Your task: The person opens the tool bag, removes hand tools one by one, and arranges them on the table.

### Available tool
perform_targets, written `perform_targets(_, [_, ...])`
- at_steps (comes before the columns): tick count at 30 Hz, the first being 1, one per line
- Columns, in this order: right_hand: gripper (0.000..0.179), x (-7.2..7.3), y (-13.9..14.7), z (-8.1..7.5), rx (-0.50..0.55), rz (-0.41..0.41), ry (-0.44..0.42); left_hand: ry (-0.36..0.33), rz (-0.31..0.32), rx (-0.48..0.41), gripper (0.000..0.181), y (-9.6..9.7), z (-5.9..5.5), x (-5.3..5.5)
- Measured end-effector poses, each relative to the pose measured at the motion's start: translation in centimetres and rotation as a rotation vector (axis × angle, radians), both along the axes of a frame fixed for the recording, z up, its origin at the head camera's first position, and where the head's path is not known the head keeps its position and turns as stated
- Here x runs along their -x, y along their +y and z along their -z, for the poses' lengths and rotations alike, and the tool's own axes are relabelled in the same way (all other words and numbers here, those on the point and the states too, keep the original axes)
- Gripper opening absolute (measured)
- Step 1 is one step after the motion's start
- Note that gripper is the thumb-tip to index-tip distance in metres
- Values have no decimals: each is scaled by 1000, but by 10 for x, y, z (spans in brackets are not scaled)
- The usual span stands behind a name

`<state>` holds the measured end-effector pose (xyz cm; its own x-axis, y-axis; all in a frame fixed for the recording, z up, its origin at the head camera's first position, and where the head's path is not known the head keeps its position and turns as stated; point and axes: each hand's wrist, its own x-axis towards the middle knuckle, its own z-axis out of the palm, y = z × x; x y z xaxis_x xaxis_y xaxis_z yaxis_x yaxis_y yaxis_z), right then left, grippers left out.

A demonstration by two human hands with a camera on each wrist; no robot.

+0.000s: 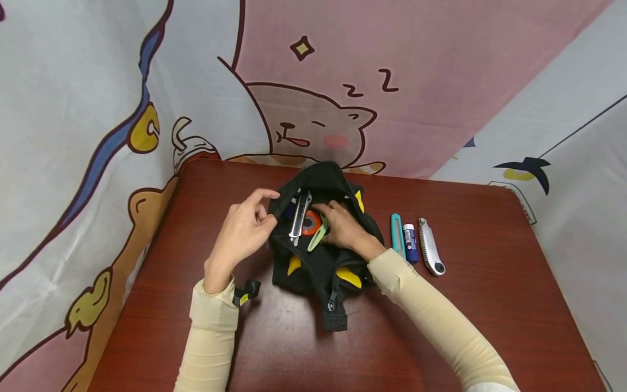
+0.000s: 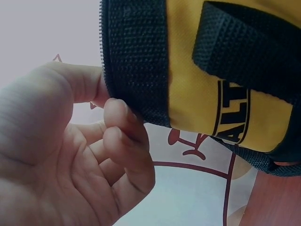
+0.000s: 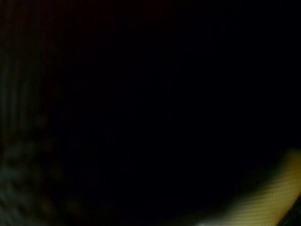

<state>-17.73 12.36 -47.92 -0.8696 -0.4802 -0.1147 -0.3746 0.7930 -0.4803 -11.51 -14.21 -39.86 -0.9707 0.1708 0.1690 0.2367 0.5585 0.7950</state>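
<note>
I have the black bag (image 1: pixel 320 177) lying unzipped near the middle of the reddish-brown tabletop (image 1: pixel 490 283), with the left hand (image 1: pixel 243 231) at its nine o'clock pinching the rim between thumb and finger. The right hand (image 1: pixel 349 227) dips in from four o'clock beside a light green item (image 1: pixel 317 238) and an orange tape roll (image 1: pixel 311 222), but I cannot tell whether its part-hidden fingers grip anything. A silver cutter (image 1: pixel 300 218) lies at the roll's ten o'clock, while a teal cutter (image 1: pixel 397 234), glue stick (image 1: pixel 410 245) and silver knife (image 1: pixel 429 247) sit outside, toward three.
</note>
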Motion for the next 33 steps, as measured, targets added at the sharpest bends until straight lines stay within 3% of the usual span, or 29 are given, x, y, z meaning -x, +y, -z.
perform_targets(12, [87,-4,1,-6,-26,-9,12,-9,-1,6,45,0,-1,-1])
perform_targets(19, [75,-8,1,-13,-19,-19,22,-9,0,10,46,0,-2,-1])
perform_targets(33, [53,-23,7,-29,58,-62,146,-10,7,-6,45,-1,-2,-2])
